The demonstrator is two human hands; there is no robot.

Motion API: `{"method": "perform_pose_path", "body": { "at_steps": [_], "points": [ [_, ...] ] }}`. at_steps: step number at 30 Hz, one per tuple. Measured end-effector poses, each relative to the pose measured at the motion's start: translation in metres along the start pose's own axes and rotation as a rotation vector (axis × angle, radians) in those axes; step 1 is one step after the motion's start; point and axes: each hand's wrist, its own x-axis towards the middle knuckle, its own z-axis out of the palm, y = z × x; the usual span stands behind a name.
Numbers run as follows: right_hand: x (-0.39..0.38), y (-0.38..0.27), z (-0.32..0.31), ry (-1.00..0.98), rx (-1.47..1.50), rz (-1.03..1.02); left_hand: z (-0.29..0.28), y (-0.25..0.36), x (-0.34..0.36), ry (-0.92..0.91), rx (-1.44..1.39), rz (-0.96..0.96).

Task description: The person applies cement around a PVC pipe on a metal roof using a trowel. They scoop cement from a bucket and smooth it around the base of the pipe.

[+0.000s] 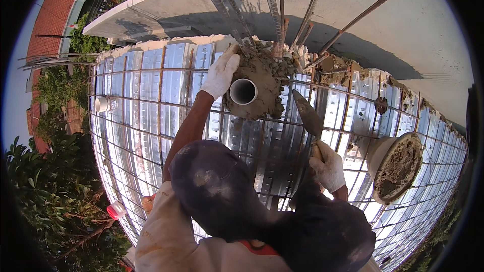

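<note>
My left hand [220, 73], in a white glove, rests open against the grey wet mortar [259, 63], its fingertips at the upper left of the mound. A white pipe [243, 83] stands in that mortar beside my wrist, its open end facing up. In my right hand [326, 166], also gloved, is the handle of a pointed trowel [306, 111], whose blade points up toward the mortar over a steel mesh [161, 85]. My dark-clad knees fill the lower middle.
Metal decking [136, 141] lies under the mesh. Upright rebars [272, 5] rise at the top, before a concrete ledge [373, 25]. At right is a bucket of mortar [398, 166]. At left are a short white pipe [102, 104], a red-and-white container [116, 210] and trees [55, 191] past the edge.
</note>
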Motion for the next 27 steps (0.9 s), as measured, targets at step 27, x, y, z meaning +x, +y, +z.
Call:
{"method": "perform_pose_path", "body": {
  "at_steps": [27],
  "points": [
    [0.137, -0.087, 0.039, 0.103, -0.863, -0.574, -0.025, -0.019, -0.028, 0.172, -0.861, -0.239]
  ]
}}
